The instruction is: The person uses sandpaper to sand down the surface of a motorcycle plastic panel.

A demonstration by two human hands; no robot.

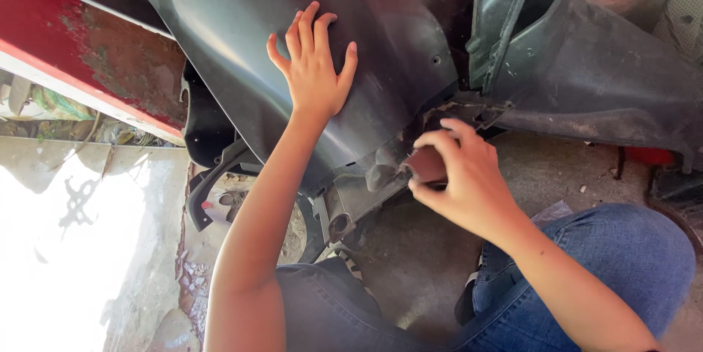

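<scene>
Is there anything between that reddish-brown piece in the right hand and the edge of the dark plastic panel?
Nothing visible. The right hand pinches the reddish-brown piece right against the lower edge of the dark plastic panel. The left hand lies flat higher up, clear of that spot.

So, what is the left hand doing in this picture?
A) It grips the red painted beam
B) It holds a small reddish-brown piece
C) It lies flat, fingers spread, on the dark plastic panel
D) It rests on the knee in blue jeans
C: the left hand lies open, fingers spread, on the dark plastic panel, while the right hand pinches the small reddish-brown piece.
</scene>
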